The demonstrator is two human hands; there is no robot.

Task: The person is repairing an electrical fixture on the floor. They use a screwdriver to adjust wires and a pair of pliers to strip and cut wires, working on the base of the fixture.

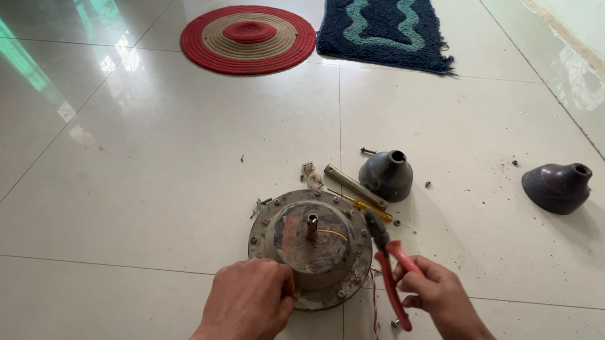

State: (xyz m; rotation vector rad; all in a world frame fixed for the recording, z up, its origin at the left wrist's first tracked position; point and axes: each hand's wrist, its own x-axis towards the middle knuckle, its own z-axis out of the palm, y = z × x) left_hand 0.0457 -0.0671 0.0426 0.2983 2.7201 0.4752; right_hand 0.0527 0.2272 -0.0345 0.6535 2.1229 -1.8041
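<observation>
Left hand [250,305] is closed on the near rim of the grimy round motor housing [310,246] on the tiled floor [143,182]; red-handled pliers [388,271] are gripped in the right hand [434,287], jaws at the housing's right edge; two dark bell-shaped covers [386,174] lie beyond

Head camera looks steeply down (fairly near) at floor [143,182]; single view.

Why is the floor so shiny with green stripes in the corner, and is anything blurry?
In the head view, the glossy tile floor mirrors bright light, so there is white glare and green reflections at upper left. The dark cone cover casts a soft shadow to its lower right. The left hand on the fan motor and the right hand holding red pliers look sharp.
</observation>
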